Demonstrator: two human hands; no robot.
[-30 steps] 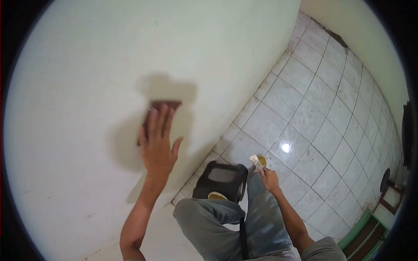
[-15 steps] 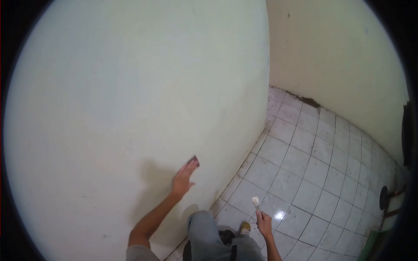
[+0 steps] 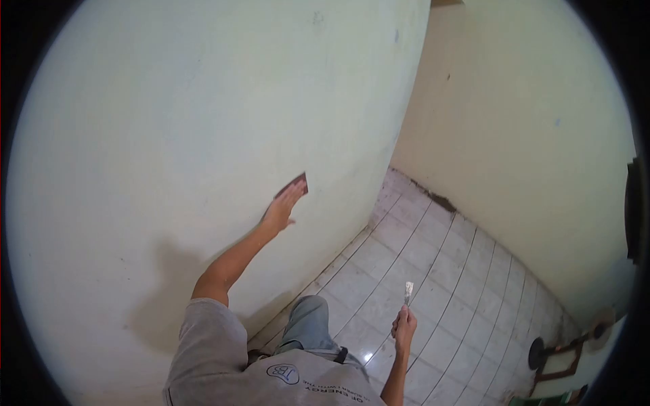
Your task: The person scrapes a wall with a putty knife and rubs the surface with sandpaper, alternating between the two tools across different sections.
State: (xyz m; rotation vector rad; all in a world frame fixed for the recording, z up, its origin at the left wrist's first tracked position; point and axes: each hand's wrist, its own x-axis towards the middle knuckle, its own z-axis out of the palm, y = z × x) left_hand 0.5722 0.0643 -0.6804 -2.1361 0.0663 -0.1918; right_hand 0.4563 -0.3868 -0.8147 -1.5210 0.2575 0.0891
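Note:
Against the pale wall (image 3: 203,122) on the left, my left hand (image 3: 282,209) presses a dark reddish-brown piece of sandpaper (image 3: 302,185) flat under its outstretched fingers. Parts of the sheet show beyond the fingertips and along the hand's upper side. Low in the view, over the tiled floor, my right hand (image 3: 404,327) is wrapped round the handle of a putty knife (image 3: 409,289). Its whitish, crusted blade points up and away from me, apart from the wall. Most of the handle is hidden in the fist.
White floor tiles (image 3: 399,260) run beside the wall. A second wall (image 3: 521,149) stands to the right, with a dark broken patch (image 3: 442,201) at its base. Dark round objects on a frame (image 3: 536,353) are at the lower right, and a dark object (image 3: 634,210) sits at the right edge.
My left hand has slid higher up the wall with the sandpaper. The camera view has tilted, and more of my shirt shows. The putty knife stays in my right hand.

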